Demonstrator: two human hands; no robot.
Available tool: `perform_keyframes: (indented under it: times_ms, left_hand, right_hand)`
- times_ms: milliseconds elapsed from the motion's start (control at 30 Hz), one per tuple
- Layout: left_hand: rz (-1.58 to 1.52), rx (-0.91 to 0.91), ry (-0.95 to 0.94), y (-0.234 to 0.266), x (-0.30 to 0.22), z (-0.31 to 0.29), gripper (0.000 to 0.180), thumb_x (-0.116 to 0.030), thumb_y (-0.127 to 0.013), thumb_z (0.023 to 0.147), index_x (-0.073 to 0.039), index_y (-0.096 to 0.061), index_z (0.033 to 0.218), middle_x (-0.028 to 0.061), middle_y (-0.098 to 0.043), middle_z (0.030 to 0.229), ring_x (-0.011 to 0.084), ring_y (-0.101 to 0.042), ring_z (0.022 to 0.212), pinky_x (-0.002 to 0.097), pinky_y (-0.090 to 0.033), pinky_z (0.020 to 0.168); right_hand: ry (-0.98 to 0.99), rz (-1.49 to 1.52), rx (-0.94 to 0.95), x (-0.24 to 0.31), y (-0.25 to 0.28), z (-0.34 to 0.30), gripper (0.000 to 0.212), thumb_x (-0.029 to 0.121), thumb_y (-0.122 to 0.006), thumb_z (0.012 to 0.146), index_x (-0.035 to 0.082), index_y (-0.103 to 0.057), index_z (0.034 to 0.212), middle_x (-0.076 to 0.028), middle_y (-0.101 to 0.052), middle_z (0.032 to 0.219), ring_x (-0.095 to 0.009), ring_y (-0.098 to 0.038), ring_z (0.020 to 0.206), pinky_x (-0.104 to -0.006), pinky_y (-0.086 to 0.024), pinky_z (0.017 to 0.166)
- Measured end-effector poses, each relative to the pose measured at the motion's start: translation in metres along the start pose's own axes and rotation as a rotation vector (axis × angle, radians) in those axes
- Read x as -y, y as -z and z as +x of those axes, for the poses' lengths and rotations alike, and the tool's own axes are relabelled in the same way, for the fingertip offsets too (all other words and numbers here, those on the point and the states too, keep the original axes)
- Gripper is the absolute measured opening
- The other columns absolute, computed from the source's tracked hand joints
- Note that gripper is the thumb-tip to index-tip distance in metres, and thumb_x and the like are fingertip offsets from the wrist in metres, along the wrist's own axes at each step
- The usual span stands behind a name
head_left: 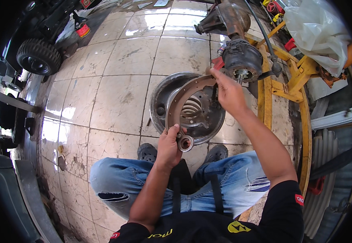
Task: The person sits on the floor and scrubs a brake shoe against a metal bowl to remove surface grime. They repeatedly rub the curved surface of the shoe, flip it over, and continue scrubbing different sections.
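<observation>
Between my two hands is a curved, brown, riveted brake band (pixel 177 102), held tilted above the floor. My left hand (pixel 168 146) grips its lower end, thumb on the inner face, beside a round metal eye (pixel 185 143). My right hand (pixel 229 92) is closed at the band's upper end; part of that end is hidden by the fingers. Beneath the band lies a round, dark metal pan (pixel 158 87), shaped like a wheel rim. A coil spring (pixel 191 106) and small metal parts are in it, partly covered by the band.
An axle housing (pixel 230 18) with a dark round hub (pixel 242 58) stands beyond my right hand, beside a yellow metal frame (pixel 305 133). Clear plastic sheeting (pixel 315 34) hangs at the upper right. A vehicle tyre (pixel 38 56) and red can (pixel 82 29) are at the far left.
</observation>
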State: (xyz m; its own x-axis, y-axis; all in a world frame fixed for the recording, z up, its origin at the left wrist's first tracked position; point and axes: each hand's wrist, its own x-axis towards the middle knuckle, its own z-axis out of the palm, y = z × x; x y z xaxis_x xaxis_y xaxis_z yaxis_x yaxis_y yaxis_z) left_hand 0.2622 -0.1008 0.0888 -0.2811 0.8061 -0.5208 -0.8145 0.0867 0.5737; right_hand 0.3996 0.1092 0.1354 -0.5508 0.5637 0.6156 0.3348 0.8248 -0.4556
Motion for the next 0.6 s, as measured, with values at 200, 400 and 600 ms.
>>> perform_keyframes:
  times_ms: [200,400,600]
  left_hand:
    - [0.086,-0.079,-0.108,-0.006,-0.001,0.001,0.019,-0.021,-0.053,0.101,-0.004,-0.051,0.110,0.0086,-0.062,0.092,0.0165,-0.062,0.068,0.0333,-0.058,0.056]
    - [0.127,-0.041,-0.138,-0.009,0.004,0.005,0.025,-0.022,-0.054,0.100,-0.003,-0.049,0.116,0.0083,-0.061,0.094,0.0143,-0.061,0.075,0.0321,-0.059,0.061]
    - [0.211,-0.043,-0.127,-0.019,-0.005,-0.001,0.031,-0.026,-0.055,0.101,-0.003,-0.048,0.120,0.0085,-0.061,0.095,0.0133,-0.063,0.070,0.0278,-0.058,0.060]
  right_hand:
    - [-0.104,0.098,0.051,0.008,0.002,0.005,0.035,0.006,-0.055,0.095,0.005,-0.058,0.130,-0.019,-0.065,0.122,-0.034,-0.062,0.114,-0.0420,-0.050,0.095]
    - [0.185,-0.100,0.521,0.002,-0.039,-0.022,0.049,0.011,-0.062,0.090,0.005,-0.051,0.138,-0.017,-0.054,0.139,-0.033,-0.046,0.134,-0.0445,-0.038,0.111]
    - [0.145,-0.228,0.597,0.002,-0.050,-0.031,0.061,-0.004,-0.050,0.082,0.006,-0.048,0.142,-0.014,-0.046,0.149,-0.030,-0.037,0.142,-0.0447,-0.031,0.116]
